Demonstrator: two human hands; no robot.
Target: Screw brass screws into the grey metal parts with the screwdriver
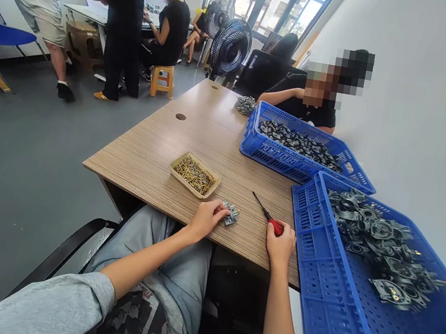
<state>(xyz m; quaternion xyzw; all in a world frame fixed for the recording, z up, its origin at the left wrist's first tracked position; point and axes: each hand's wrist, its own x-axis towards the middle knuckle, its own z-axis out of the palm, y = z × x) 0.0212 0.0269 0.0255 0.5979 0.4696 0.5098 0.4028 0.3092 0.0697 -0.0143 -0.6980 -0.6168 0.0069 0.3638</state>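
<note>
Near the table's front edge, my left hand (208, 218) is closed on a small grey cast-metal part (231, 214), which has a brass-coloured piece at its right side. My right hand (281, 244) wraps round the red handle of a screwdriver (264, 211); its dark shaft points away and to the left over the table. Just beyond my left hand stands a shallow beige tray (174, 172) filled with small brass-coloured pieces, too small to name exactly.
To my right, a blue crate (318, 263) holds grey metal castings (383, 231). Behind it, another blue crate (275, 161) contains dark metal parts. A person (298, 97) sits past the wood-grain table (143, 154). Fans (229, 48) and several other people are farther back.
</note>
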